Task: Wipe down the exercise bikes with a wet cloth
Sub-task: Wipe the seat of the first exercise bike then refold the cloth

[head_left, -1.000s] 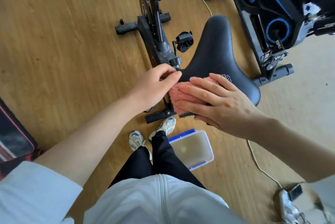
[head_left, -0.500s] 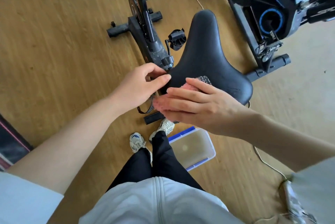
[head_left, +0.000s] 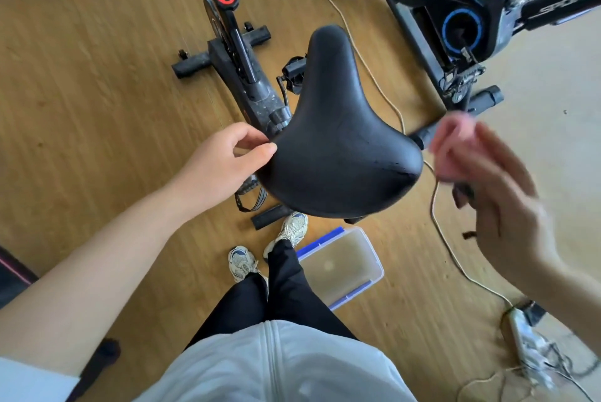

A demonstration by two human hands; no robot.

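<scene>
Saddle-wiping is judged in hand: the saddle (head_left: pixel 341 154) is gripped by the left hand (head_left: pixel 224 164), the cloth (head_left: pixel 455 141) is held clear in the right hand (head_left: pixel 500 196). Contact with the saddle is needed next.

The saddle (head_left: pixel 338 148) looks smooth, faintly glossy and leather-like. The cloth (head_left: pixel 450 144) is soft, fuzzy fabric. The floor (head_left: pixel 81 92) is matt, grained wood. The tub (head_left: pixel 344 266) is clear plastic.

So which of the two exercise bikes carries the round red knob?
The grey-black bike in the middle, whose wide black saddle the left hand holds. The black bike at the upper right has blue trim instead.
</scene>
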